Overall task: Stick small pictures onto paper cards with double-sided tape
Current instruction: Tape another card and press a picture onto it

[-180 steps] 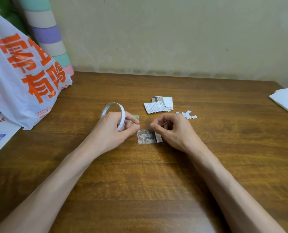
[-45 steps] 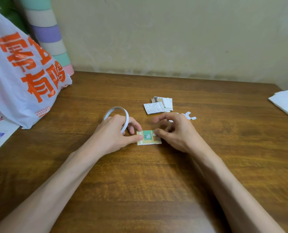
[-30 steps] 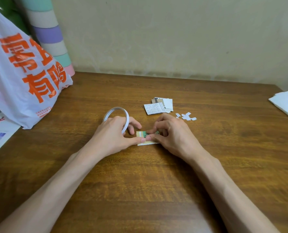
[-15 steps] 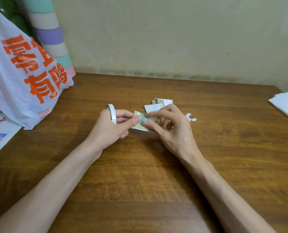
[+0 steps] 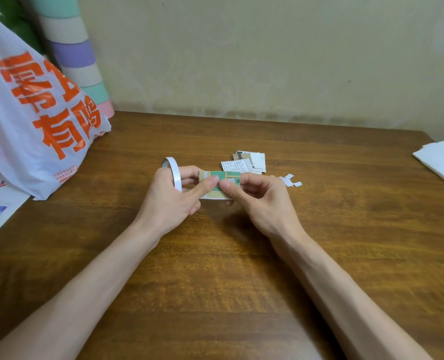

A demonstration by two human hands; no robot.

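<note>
I have one view only, a wide-angle camera on the person's head, looking forward and down across a wooden table (image 5: 345, 242) toward a wall (image 5: 267, 61) at 12 o'clock. It sits close: both forearms enter from the bottom edge at about 5 and 7 o'clock, and the left hand (image 5: 171, 201) and right hand (image 5: 262, 201) meet near the centre of the frame. The lens bends the edges, with a plastic bag (image 5: 34, 120) at 10 o'clock. With no second view, nothing is shared.
</note>
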